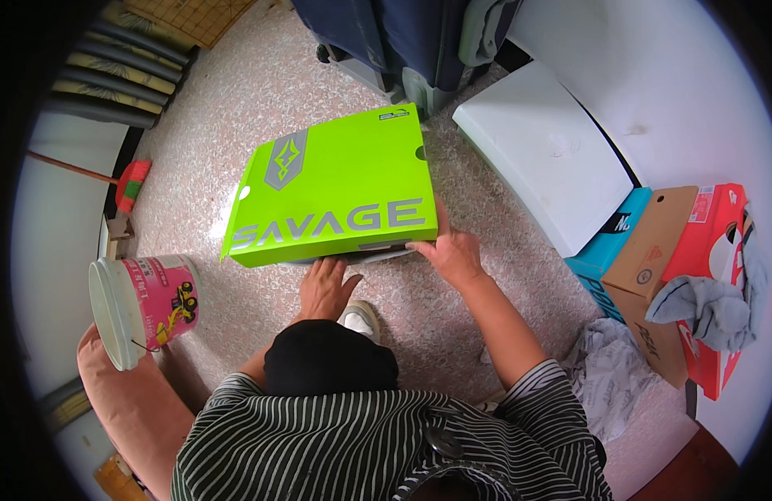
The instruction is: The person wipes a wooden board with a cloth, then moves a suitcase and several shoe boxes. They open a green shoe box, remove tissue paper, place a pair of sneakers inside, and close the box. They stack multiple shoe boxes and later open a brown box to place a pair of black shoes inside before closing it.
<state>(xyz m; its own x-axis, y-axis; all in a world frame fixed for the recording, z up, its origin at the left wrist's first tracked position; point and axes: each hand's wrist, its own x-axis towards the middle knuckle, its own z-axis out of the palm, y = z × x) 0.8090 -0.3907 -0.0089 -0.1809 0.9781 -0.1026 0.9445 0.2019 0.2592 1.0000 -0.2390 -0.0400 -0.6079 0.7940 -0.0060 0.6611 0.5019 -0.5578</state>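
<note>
A bright green shoebox (354,169) with grey lettering and a grey emblem lies in front of me, its broad printed face up and slightly tilted. My right hand (451,250) grips its near right corner, the thumb along the near side and the other fingers partly hidden at the right side. At the middle of the near edge, my left hand (326,291) has its fingertips at the box's underside and its thumb apart. Whether the left fingers bear any of its weight cannot be told. Something grey and flat shows just beneath the box.
Shoeboxes in teal (611,232), brown (652,250) and red (699,244) stand at right, with a grey cloth (705,310) over them. Crumpled paper (605,369) lies nearby. A white panel (548,156) leans by the wall. A plastic bucket (154,300) stands left; a suitcase (398,37) is ahead.
</note>
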